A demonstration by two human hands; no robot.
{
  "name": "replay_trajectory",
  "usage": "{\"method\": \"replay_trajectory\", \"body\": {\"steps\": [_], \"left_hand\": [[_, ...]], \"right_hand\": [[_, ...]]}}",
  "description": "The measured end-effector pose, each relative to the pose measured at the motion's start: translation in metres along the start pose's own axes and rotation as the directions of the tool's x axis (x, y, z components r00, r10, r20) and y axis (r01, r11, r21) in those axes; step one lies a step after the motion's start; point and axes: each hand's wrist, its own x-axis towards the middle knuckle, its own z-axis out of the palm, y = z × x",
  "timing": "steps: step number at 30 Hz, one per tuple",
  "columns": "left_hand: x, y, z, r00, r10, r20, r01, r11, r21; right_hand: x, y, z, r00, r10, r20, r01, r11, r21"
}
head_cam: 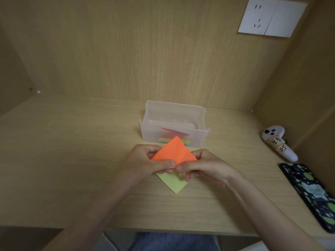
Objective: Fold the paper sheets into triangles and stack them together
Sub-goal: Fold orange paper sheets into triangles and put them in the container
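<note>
An orange paper sheet (174,151) is held above the desk, folded over so that its point faces away from me. My left hand (147,160) pinches its near left edge and my right hand (203,164) pinches its near right edge, thumbs almost touching at the middle. Under my hands lies a yellow-green folded triangle (173,182) flat on the desk, its tip pointing toward me. My fingers hide its upper part.
A clear plastic box (175,124) with its lid up stands just behind the hands and holds coloured paper sheets. A white controller (279,142) and a phone in a black, green-spotted case (311,192) lie at the right. Wooden walls close in the desk (72,160).
</note>
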Motion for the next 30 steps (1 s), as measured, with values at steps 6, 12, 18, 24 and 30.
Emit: {"method": "replay_trajectory", "body": {"steps": [6, 12, 18, 24, 30], "left_hand": [[-0.003, 0.000, 0.001, 1.000, -0.026, 0.015, 0.026, 1.000, -0.014], [-0.004, -0.002, 0.001, 0.999, -0.034, 0.016, 0.035, 0.999, -0.028], [-0.004, 0.000, -0.004, 0.999, -0.046, 0.000, 0.046, 0.998, -0.049], [-0.003, 0.001, -0.002, 0.999, -0.044, 0.007, 0.044, 0.998, -0.045], [-0.004, 0.000, -0.008, 0.997, -0.081, -0.010, 0.080, 0.995, -0.067]], "right_hand": [[-0.003, -0.002, 0.002, 0.999, -0.047, 0.001, 0.047, 0.996, -0.073], [-0.004, -0.001, 0.004, 0.998, -0.059, -0.028, 0.056, 0.994, -0.091], [-0.007, 0.001, -0.001, 0.995, -0.070, -0.072, 0.065, 0.995, -0.072], [-0.006, 0.006, -0.003, 0.992, -0.068, -0.105, 0.068, 0.998, -0.011], [-0.008, 0.012, -0.017, 0.989, -0.051, -0.140, 0.058, 0.997, 0.043]]}}
